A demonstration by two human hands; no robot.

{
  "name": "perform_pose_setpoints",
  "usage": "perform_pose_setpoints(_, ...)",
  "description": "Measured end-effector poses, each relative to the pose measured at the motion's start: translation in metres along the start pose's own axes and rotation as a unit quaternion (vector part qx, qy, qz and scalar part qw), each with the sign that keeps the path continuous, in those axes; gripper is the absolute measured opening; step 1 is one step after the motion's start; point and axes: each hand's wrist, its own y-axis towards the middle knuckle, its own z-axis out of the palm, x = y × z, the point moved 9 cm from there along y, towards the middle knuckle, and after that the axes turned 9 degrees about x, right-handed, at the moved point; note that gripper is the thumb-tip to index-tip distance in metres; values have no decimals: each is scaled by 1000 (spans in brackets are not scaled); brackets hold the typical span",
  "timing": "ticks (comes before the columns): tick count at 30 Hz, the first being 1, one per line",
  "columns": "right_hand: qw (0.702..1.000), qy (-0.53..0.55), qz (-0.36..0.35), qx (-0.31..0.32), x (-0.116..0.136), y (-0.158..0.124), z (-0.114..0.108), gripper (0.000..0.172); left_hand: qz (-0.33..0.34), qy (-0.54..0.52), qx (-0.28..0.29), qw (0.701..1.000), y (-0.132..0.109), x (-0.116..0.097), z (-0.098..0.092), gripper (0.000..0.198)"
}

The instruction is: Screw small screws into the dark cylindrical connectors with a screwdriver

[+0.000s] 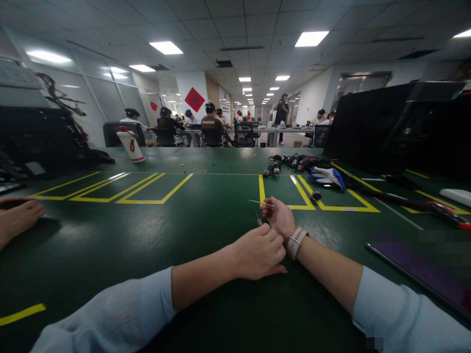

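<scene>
My left hand [259, 251] is closed, its fingertips pinching a small metal piece with a thin pin [259, 221] that points up. Just beyond it, my right hand [281, 219] grips a slender metal rod [262, 202] between thumb and fingers, its fine tip pointing left. Both hands are close together above the green table [206, 220], the left one overlapping the right near the watch [296, 242] on my right wrist. What lies inside the palms is hidden, and the kind of the two small metal pieces is too fine to make out.
Black cables and connectors [294, 161], a blue-and-white glove [328, 177] and a small dark cylinder [316, 195] lie ahead right. A red-black tool handle [447, 214] and dark flat device [423, 274] are right. Another person's hand [22, 215] rests left; a white cup [130, 145] stands behind.
</scene>
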Motion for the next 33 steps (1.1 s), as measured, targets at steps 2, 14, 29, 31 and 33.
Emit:
perform_pose_setpoints(2,1000,-4,1,3,0,0,1,15,-2,5,-4,1000,-1,0,-1,34)
perform_pose_setpoints(14,996,-80,-15,-24,12,-20,-1,31,-264,-339,-26,903,-64,66,12,20)
perform_pose_setpoints(29,948,-277,85,131,18,-89,2,36,-325,-339,-24,883,-100,79,21,32)
perform_pose_setpoints(31,941,-301,91,124,21,-92,-3,38,-335,-337,0,880,-102,76,23,33)
perform_pose_setpoints(33,939,-315,87,109,23,-92,-8,39,-336,-372,19,865,-103,69,28,34)
